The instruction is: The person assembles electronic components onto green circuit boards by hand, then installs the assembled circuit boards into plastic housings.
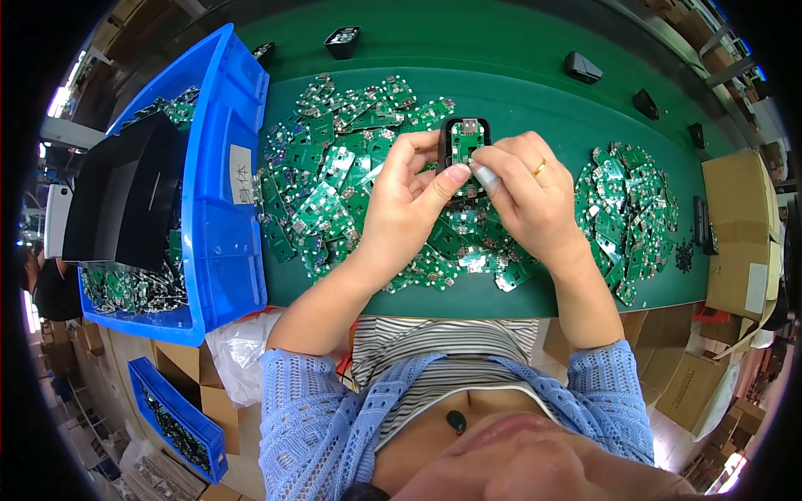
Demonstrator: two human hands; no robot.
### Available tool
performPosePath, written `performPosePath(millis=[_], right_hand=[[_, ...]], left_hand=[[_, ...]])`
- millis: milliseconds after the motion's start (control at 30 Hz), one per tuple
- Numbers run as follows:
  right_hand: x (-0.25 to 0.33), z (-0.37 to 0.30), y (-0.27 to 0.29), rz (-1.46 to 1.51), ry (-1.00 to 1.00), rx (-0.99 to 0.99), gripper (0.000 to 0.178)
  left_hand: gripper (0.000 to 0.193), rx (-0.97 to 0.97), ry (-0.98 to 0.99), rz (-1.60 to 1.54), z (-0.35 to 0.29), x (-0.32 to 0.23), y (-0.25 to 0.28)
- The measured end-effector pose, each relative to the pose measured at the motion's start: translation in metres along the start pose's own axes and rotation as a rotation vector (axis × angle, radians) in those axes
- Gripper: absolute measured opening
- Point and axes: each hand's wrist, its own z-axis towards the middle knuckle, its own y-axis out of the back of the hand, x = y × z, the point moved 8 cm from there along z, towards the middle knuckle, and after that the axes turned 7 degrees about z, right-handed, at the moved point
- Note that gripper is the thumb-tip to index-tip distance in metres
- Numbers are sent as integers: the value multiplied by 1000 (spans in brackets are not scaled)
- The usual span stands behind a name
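Observation:
In front of me, my left hand [401, 204] grips a black plastic housing [444, 144] by its left side, the thumb across its lower end. Inside the housing lies a green circuit board [465, 138] with a metal connector at its far end. My right hand [535, 188], a ring on one finger, is closed with thumb and fingertips at the board's lower right part. Its fingers hide that part of the board. Loose green circuit boards [322, 204] are heaped around and under my left hand. Another heap of circuit boards [622, 209] lies right of my right hand.
At the left stands a blue bin [225, 284] of boards with a black box [125, 192] in it. Several black housings [582, 68] sit along the green table's far side. A cardboard box [739, 234] stands at the right edge, near small dark parts [684, 256].

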Motion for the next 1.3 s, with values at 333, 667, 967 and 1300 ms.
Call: performPosePath(millis=[333, 667, 967, 1300], right_hand=[[-33, -19, -23, 739, -605, -66, 43], [-31, -17, -29, 760, -445, -3, 43], [-32, -18, -33, 899, -520, 58, 41], [-76, 10, 5, 644, -634, 121, 42]], left_hand=[[29, -65, -194, 18, 0, -15, 4], [27, -132, -362, 288, -8, -25, 2], [28, -189, -445, 376, -11, -31, 2], [23, -91, -380, 687, 53, -69, -2]])
